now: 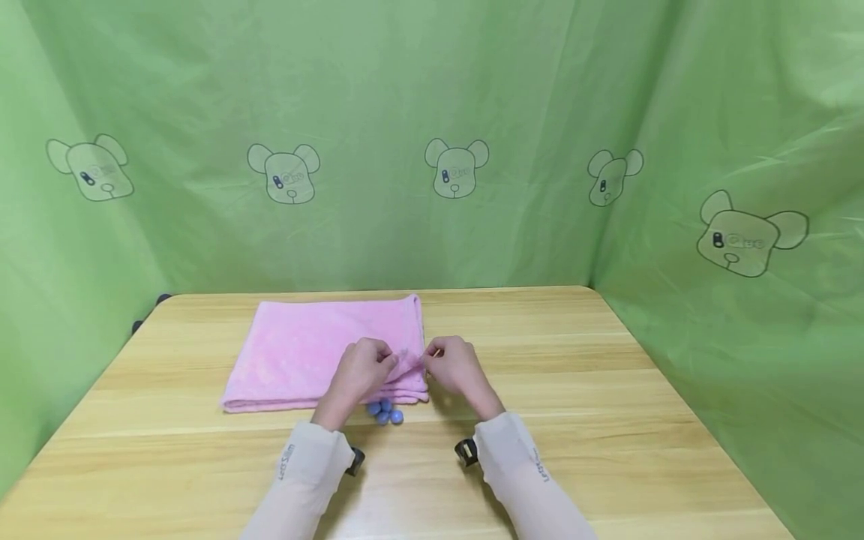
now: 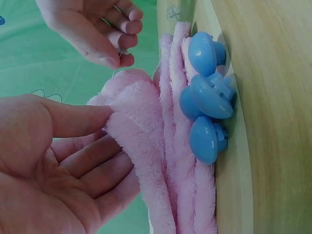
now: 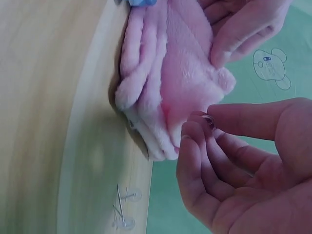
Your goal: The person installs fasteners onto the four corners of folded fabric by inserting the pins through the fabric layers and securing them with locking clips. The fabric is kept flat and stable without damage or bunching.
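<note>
A folded pink plush blanket (image 1: 317, 337) lies on the table, its layers stacked at the near edge. My left hand (image 1: 361, 369) pinches a raised flap at its near right corner between thumb and fingers. Just right of that corner, my right hand (image 1: 455, 365) pinches a small shiny piece (image 3: 208, 120) between thumb and fingertip. Its kind cannot be told, as the fingers hide most of it. Several blue mushroom-shaped clips (image 2: 204, 139) sit in a cluster against the blanket's near edge, below my left hand.
Metal pins with clear round bases (image 3: 127, 195) lie on the wooden table (image 1: 607, 450) beyond the blanket's right side. Green curtains (image 1: 378, 82) with printed bear heads enclose the table at the back and sides.
</note>
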{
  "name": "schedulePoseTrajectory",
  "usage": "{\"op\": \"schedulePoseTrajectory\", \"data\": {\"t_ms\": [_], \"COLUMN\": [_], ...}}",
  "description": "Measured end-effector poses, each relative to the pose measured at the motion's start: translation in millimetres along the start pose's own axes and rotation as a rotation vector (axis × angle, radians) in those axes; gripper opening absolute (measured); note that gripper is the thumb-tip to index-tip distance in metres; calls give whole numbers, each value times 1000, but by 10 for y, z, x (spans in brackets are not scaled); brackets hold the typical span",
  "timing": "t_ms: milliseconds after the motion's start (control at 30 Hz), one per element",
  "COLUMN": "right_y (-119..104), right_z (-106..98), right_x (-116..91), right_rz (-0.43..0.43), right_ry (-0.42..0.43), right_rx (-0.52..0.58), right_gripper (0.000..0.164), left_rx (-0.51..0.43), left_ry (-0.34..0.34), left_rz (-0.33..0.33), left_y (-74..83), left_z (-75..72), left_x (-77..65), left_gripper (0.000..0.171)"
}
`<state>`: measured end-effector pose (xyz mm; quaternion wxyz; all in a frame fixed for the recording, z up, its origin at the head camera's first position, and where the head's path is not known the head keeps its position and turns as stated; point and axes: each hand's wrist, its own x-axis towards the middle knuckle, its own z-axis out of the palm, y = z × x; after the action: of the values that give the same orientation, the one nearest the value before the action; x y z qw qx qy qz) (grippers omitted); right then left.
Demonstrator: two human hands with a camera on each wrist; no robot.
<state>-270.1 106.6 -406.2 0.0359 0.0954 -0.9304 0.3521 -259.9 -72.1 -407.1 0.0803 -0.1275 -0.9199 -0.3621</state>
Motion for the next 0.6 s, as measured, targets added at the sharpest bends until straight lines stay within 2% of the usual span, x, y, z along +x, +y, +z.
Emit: {"op": "schedulePoseTrajectory", "data": {"t_ms": [233,600], "right_y": [-67,-128], "right_z": [16,41], "right_x": [-11,-34], "right_rz": [-35,-65], "right_ry": [13,-83], "right_rx": [47,101], "right_gripper": [11,9], "left_rx": [2,-6], "left_ry": [10,-4], "left_rz": [-6,-29], "left_y": [-3,-18], "left_z": [-3,-5], "left_x": [9,15], "left_gripper": [17,16]}}
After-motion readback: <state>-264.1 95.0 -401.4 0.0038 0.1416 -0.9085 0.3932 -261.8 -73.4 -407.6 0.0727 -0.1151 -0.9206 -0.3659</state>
